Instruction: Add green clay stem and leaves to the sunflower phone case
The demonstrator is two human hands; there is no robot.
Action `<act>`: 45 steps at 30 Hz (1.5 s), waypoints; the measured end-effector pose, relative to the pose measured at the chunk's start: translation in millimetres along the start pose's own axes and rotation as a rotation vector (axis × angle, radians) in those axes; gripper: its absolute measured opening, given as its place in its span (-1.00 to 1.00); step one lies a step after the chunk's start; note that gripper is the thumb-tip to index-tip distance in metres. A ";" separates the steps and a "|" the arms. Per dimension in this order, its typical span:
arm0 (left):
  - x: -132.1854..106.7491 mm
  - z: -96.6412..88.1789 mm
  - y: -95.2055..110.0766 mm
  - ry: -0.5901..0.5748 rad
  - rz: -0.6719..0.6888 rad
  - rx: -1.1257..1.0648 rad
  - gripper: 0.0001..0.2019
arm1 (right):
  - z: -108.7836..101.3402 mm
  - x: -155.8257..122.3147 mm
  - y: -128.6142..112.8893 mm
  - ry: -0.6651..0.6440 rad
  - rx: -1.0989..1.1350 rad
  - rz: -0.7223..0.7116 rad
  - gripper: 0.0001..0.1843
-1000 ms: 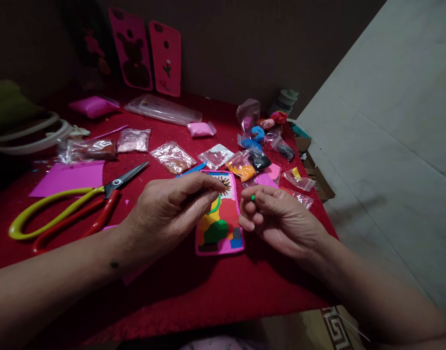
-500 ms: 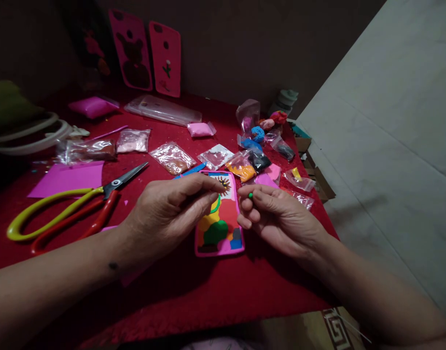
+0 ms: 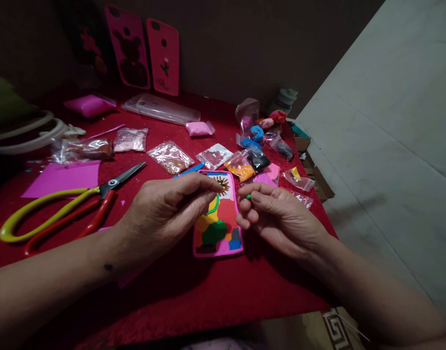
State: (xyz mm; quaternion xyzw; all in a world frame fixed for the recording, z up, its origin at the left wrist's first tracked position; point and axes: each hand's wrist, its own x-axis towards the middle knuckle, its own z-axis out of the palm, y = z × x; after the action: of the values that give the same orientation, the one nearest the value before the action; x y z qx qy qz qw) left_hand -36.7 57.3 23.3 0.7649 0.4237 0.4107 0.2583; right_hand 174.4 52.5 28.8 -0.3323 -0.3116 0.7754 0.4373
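Observation:
Between the thumb and fingers of my right hand (image 3: 277,214) is a small piece of green clay (image 3: 248,197). My left hand (image 3: 168,209) is closed, thumb and index finger brought close together; whatever they hold, if anything, is hidden. Both hands hover over a phone case (image 3: 228,214) with a pink rim, lying on the red cloth. Patches of coloured clay cover it, with a brown-rayed flower (image 3: 223,183) near its top and a curved green strip (image 3: 213,206) below. My left hand hides part of its left side.
Scissors (image 3: 110,187) with yellow and red handles lie left of my left hand. Clay packets, among them an orange one (image 3: 241,167), are spread beyond the case. Two decorated pink cases (image 3: 163,58) lean on the wall. The red table (image 3: 215,296) ends at the right.
The whole view has shifted slightly, so the table things sit a little further left. The green clay has turned slightly in my right fingers. My left hand keeps its pose.

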 end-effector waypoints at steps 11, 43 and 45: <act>0.8 0.6 -1.8 0.020 0.035 0.033 -0.86 | 1.9 -0.3 1.5 0.038 -0.042 -0.041 -0.67; -0.9 1.1 -5.5 0.045 0.084 0.161 -0.83 | 0.5 -1.2 0.1 0.006 -0.024 -0.070 -0.79; -0.6 1.0 -5.5 0.046 0.085 0.168 -0.82 | -0.5 -1.3 0.3 0.013 -0.025 -0.064 -0.80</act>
State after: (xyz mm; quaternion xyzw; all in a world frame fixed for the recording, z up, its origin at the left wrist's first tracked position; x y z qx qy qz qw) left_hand -38.4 59.5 18.4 0.7915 0.4296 0.4017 0.1660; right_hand 175.1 51.3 28.6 -0.3324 -0.3288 0.7550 0.4598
